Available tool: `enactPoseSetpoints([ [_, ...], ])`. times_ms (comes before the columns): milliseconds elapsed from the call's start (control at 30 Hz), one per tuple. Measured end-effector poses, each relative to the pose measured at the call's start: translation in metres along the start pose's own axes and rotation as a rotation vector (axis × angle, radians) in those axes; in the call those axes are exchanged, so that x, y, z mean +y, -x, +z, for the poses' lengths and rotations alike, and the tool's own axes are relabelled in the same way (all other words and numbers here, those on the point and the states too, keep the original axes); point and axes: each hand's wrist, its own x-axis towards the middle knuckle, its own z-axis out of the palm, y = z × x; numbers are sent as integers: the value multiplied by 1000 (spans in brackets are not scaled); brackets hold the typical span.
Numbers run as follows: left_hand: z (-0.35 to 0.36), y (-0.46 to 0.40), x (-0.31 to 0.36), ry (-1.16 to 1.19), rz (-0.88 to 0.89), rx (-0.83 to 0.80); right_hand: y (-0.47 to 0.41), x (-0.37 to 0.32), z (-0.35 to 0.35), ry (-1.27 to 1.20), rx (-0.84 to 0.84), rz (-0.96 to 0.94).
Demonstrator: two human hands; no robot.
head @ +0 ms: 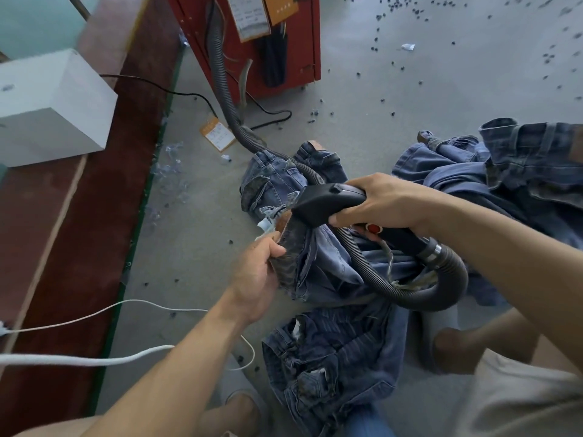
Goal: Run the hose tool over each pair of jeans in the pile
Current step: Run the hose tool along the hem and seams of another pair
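Jeans lie in heaps on the grey floor (362,99): a big mound (504,171) out beyond the right hand, a darker pair (331,357) below both hands, and the pair being worked (315,263) bunched between the hands. Its long axis seems to run away from the left hand toward the red cabinet (252,42), with one end (271,181) lying past the nozzle. The black corrugated hose (220,89) comes from that cabinet, crosses this pair and loops under the right wrist, so it could drag the cloth. The hose tool (328,203) points toward the left hand, its mouth touching or just above the fabric edge held there. The right hand (388,200) is wrapped around the tool's handle, nearer the big mound; the left hand (258,272) pinches the raised waistband edge, thumb on top, just below the nozzle. A red button (374,228) sits under the right palm
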Motion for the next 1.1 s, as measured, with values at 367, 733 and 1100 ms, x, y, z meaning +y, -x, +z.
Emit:
enactPoseSetpoints([
  [367,-5,2,2,-7,11,-15,-3,2,-2,112,-35,-8],
  [733,-10,3,12,33,-22,10,3,0,-1,187,-89,53],
  [1100,-20,16,-2,65,-17,-35,12,-3,-5,44,56,-13],
])
